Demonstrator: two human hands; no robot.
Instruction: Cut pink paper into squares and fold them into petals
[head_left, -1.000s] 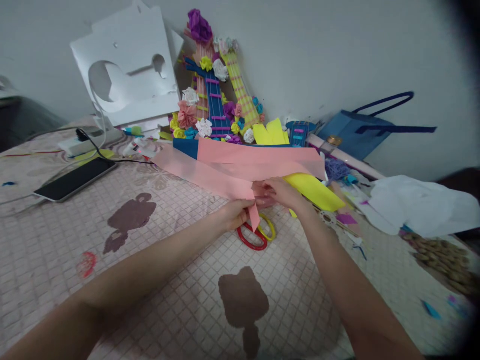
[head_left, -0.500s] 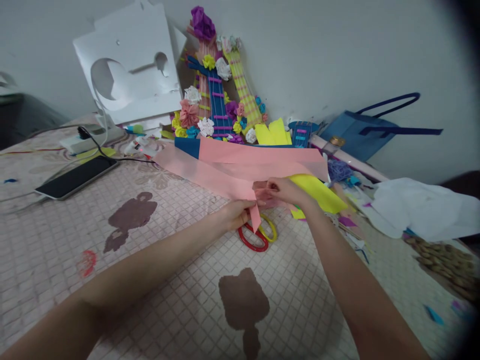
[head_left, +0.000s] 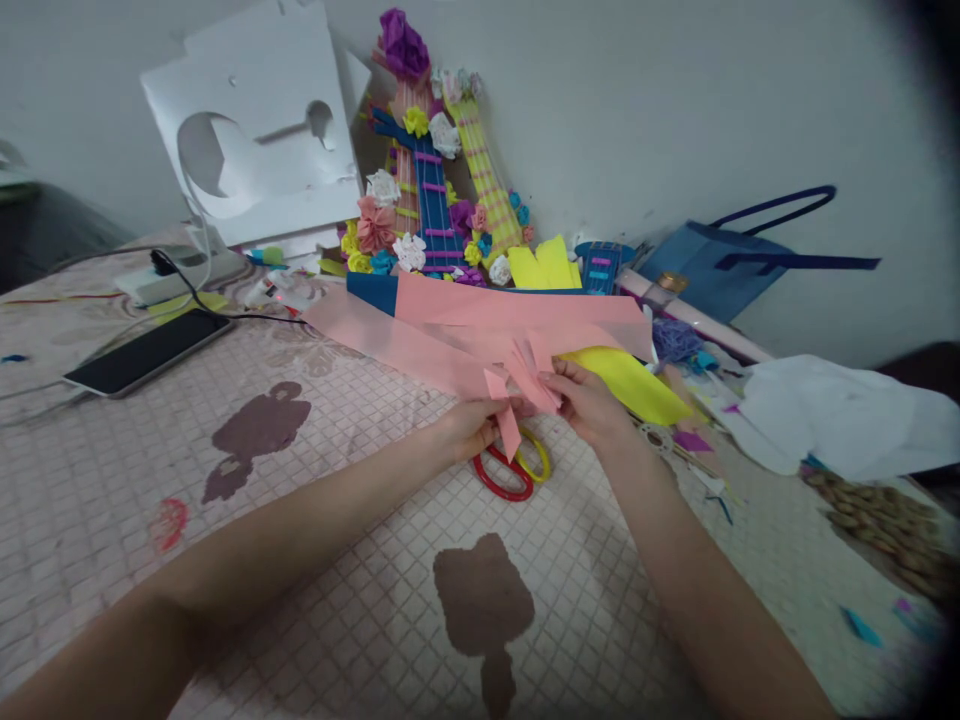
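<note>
My left hand [head_left: 476, 425] pinches a narrow pink paper strip [head_left: 509, 432], whose pointed end hangs down over the scissors. In my right hand [head_left: 585, 400] is a bunch of pink paper strips [head_left: 531, 375], fanned upward and gripped at the lower right. The two hands are close together, a small gap apart. Scissors with one red and one yellow handle loop [head_left: 504, 490] lie on the table just below; their blades are hidden. Behind my hands spread large pink paper sheets [head_left: 517, 305], with a dark blue piece [head_left: 373, 293] at their left end.
Yellow paper [head_left: 630, 385] lies right of the pink sheets. Decorated paper guitars [head_left: 439, 210] lean on the wall. A phone [head_left: 150, 352] with cables lies left. To the right are a white sheet [head_left: 847, 415], a blue bag [head_left: 720, 270] and peanuts [head_left: 885, 520].
My right hand has turned and drawn slightly right and down, and the pink strips it holds now stand fanned out in view. The left hand keeps its strip in nearly the same place.
</note>
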